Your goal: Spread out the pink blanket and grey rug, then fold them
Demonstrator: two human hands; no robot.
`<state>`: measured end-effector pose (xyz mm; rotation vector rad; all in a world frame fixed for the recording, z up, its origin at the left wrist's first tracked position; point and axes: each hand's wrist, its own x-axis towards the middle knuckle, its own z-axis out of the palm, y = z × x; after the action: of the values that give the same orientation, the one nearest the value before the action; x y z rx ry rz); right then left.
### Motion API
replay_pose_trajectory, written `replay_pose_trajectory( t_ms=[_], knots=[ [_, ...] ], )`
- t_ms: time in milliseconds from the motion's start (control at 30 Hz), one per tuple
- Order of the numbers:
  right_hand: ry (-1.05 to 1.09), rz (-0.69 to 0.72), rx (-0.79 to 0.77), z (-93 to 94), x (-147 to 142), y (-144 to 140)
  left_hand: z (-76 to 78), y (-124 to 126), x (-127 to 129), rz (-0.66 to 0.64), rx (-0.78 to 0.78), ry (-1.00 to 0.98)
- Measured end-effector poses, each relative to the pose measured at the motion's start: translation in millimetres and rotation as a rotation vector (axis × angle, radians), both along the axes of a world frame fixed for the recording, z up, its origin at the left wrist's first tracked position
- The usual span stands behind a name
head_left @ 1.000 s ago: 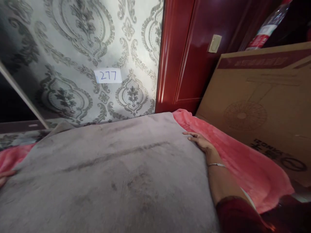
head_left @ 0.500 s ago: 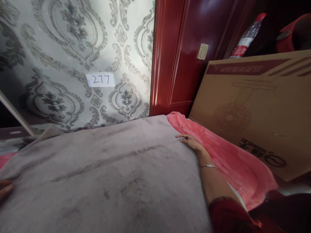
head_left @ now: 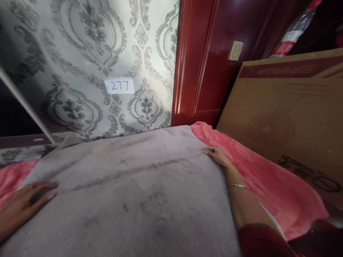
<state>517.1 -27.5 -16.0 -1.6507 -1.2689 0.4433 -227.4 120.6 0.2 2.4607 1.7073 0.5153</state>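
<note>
A wide grey plush blanket (head_left: 134, 192) lies spread in front of me over a pink fleece blanket (head_left: 268, 178). My left hand (head_left: 24, 205) rests flat on the grey blanket's left edge, fingers apart. My right hand (head_left: 217, 155) presses flat on the grey blanket's right edge, where it meets the pink fleece. A thin bracelet sits on my right wrist. Neither hand grips anything.
Patterned grey wallpaper (head_left: 88, 53) with a paper label "277" (head_left: 119, 86) stands behind. A dark red door (head_left: 211, 60) is at the back right. A large cardboard box (head_left: 289, 117) leans on the right, and a plastic bottle (head_left: 294, 32) shows above it.
My left hand has slid in from the left frame edge onto the grey blanket. My right hand stays on the right edge. The view has swung slightly.
</note>
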Motion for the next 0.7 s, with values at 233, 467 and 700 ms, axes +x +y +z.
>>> replay_pose_trajectory(
  t_ms=[233, 467, 700],
  knots=[
    [0.003, -0.08, 0.035, 1.1, 4, -6, 13.4, -20, 10, 0.082, -0.009, -0.183],
    [0.025, -0.072, -0.064, -9.3, 3, -3, 7.9, -15, 8, 0.115, 0.042, -0.136],
    [0.001, -0.074, -0.115, -14.2, 5, 0, -0.9, -9, 6, 0.117, 0.121, -0.136]
  ],
)
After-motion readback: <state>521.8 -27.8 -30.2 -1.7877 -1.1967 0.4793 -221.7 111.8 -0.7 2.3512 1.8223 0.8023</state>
